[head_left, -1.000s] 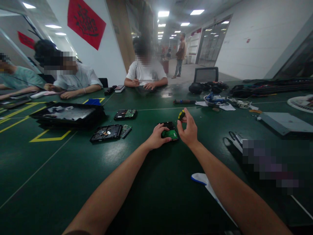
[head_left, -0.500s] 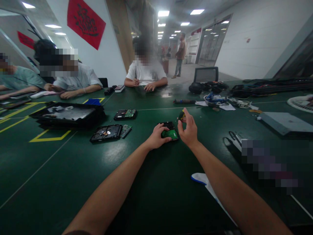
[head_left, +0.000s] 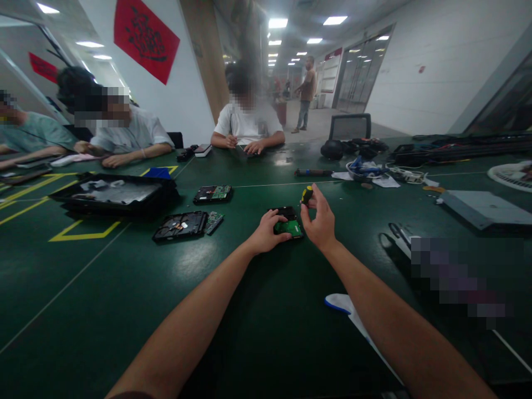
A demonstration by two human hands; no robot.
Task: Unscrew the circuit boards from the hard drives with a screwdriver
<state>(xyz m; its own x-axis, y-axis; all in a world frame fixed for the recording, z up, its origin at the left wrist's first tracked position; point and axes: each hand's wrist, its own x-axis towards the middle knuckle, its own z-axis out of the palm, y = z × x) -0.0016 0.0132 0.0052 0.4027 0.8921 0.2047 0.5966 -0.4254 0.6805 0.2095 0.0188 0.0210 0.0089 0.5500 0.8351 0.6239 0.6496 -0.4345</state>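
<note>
My left hand (head_left: 266,233) grips the near-left side of a hard drive (head_left: 292,226), thumb on the near edge and fingers over the top. The drive lies flat on the green table, its green circuit board facing up. Just right of it, my right hand (head_left: 321,221) pinches a small yellow-and-black screwdriver (head_left: 307,194) by the handle between thumb and fingers. I cannot make out the screwdriver's shaft or where its tip is. To the left lie a second hard drive (head_left: 213,194), a dark drive body (head_left: 179,227) and a loose circuit board (head_left: 215,221).
Black trays (head_left: 114,194) are stacked at the left. A dark rod-like tool (head_left: 312,173) and a cable bundle (head_left: 363,169) lie beyond my right hand. A grey metal box (head_left: 484,209) is at right; a white-and-blue item (head_left: 341,302) lies under my right forearm. Several people sit opposite.
The screwdriver in my right hand has turned, showing more of its yellow handle, and the fingers have shifted slightly. My left hand and the hard drive have stayed put.
</note>
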